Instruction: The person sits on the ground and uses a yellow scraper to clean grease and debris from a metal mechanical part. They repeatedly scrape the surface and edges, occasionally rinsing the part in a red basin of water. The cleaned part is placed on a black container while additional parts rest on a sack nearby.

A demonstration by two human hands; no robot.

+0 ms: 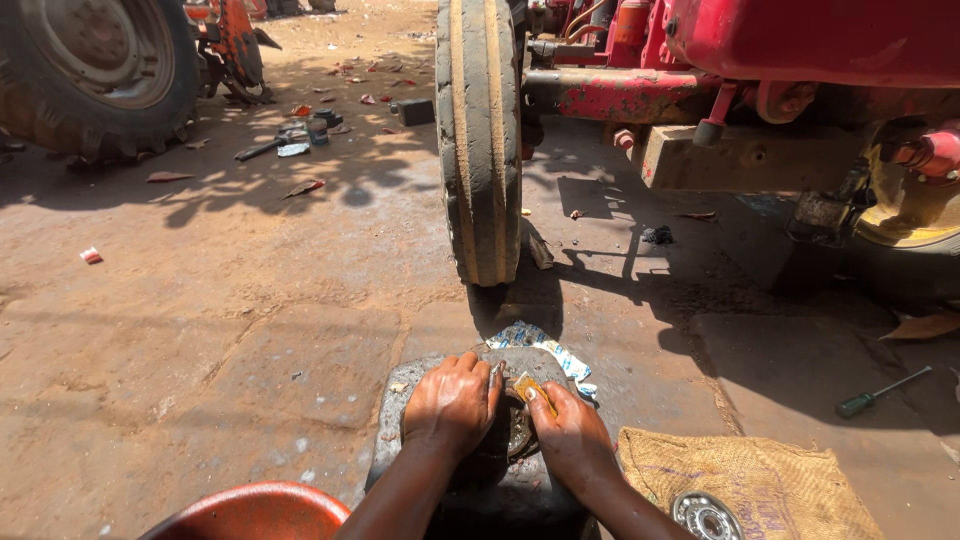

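Pressing down on a dark round metal part (pixel 512 432) atop a greasy black block (pixel 500 490), low in the frame's middle. Left hand (pixel 452 404) flat over the part, fingers curled on its rim, grip closed on it. Right hand (pixel 570 432) pinching a small yellow scrap (pixel 527 386) against the part's edge, grip closed on that. Crumpled blue-white wrapper (pixel 545 348) just behind the block. Red bowl (pixel 255 512) at lower left, contents hidden from view. Burlap sack (pixel 760 480) to the right, bearing (pixel 706 517) lying on top. Green-handled screwdriver (pixel 880 392) on the ground beyond. Narrow front tyre (pixel 480 140) of a red tractor (pixel 800 50) farther back.
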